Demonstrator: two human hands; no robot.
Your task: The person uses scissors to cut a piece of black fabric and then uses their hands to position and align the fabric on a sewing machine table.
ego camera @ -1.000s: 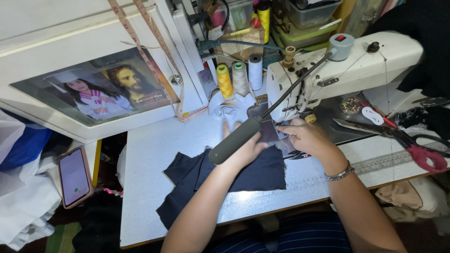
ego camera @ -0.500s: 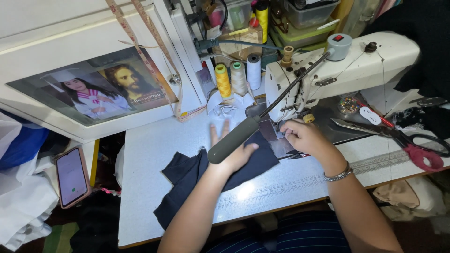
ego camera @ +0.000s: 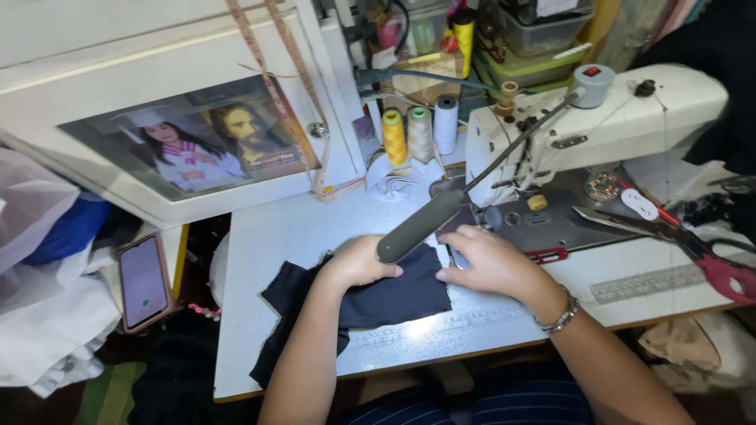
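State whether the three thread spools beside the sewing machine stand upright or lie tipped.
Upright: the yellow spool, green spool and white spool all stand on end.

Black fabric (ego camera: 394, 303): dark, limp piece, lying flat and creased on the white sewing table (ego camera: 291, 236). Its right end lies beside the sewing machine (ego camera: 598, 130).

Behind the sewing machine (ego camera: 598, 130) stand 3 thread spools: 1 yellow (ego camera: 394, 135), 1 pale green (ego camera: 420, 132), 1 white (ego camera: 446, 123). Right of the machine lies 1 pair of scissors (ego camera: 677, 236) (red-handled). Left of it: 1 black cloth (ego camera: 370, 303) under 2 hands, left (ego camera: 358, 261) and right (ego camera: 488, 261), 1 phone (ego camera: 143, 281), 1 framed picture (ego camera: 201, 145).
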